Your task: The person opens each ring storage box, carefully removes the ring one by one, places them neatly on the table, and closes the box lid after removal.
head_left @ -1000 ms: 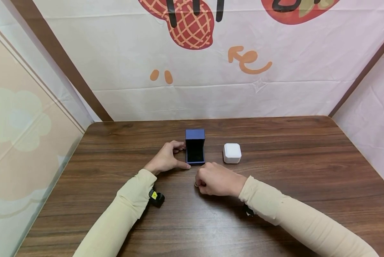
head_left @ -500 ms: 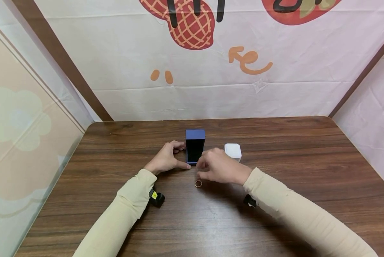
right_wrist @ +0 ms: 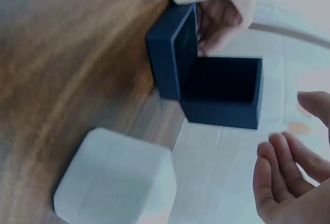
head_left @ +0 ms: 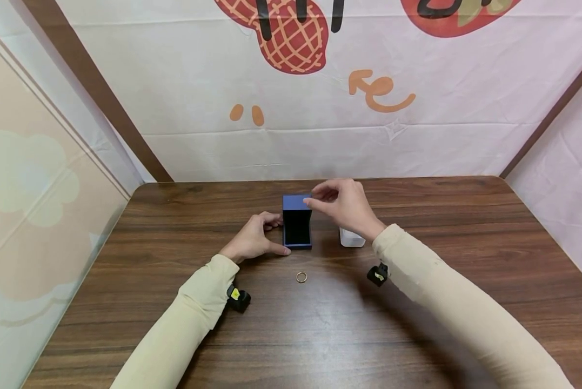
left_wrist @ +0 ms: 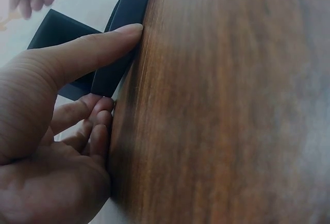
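A small dark blue box [head_left: 297,231] stands open on the wooden table [head_left: 417,302], its lid [head_left: 296,202] upright. My left hand [head_left: 254,237] pinches the box's base between thumb [left_wrist: 98,46] and fingers. My right hand [head_left: 320,199] hovers by the lid's top edge with its fingers loosely spread and holds nothing. In the right wrist view its fingers [right_wrist: 286,175] are just clear of the blue box [right_wrist: 206,82]. A gold ring [head_left: 301,277] lies loose on the table in front of the box.
A white closed box [head_left: 351,239] sits right of the blue one, partly hidden by my right wrist; it is nearer in the right wrist view, white box [right_wrist: 116,182]. Printed fabric walls enclose the table on three sides.
My right hand let go of the ring on the table, then rose and moved away to the top of the lid. The left hand and the blue box stayed put.
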`<act>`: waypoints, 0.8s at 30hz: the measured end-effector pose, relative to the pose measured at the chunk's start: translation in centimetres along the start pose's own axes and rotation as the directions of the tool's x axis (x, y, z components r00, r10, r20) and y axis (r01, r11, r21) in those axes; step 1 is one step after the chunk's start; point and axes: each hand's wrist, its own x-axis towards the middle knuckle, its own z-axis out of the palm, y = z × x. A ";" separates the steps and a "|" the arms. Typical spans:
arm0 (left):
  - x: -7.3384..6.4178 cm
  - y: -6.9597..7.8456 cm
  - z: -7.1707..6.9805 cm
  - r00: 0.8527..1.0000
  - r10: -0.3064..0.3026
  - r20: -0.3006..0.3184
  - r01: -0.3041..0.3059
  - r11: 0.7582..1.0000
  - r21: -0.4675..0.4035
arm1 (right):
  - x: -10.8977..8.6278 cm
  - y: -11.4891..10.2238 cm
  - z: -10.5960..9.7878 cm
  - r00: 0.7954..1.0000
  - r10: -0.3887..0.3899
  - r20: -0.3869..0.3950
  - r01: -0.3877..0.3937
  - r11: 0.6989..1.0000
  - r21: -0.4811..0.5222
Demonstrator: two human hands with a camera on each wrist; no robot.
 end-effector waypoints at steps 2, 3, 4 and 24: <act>0.0 0.0 0.0 1.000 -0.002 0.002 0.002 1.000 0.001 | 0.6 0.3 -0.1 0.999 0.044 -0.003 -0.044 0.999 0.007; 0.0 0.0 0.0 1.000 -0.003 0.002 0.003 1.000 0.000 | 0.9 0.5 -0.1 0.997 0.070 0.009 -0.071 0.997 0.008; 0.0 0.0 0.0 1.000 -0.004 0.003 0.004 1.000 -0.001 | 1.1 0.7 -0.1 0.995 0.098 0.027 -0.099 0.995 0.007; 0.1 0.1 -0.1 1.000 -0.002 0.011 0.002 1.000 0.006 | 4.0 2.3 1.4 0.793 0.391 0.468 -0.460 0.887 0.038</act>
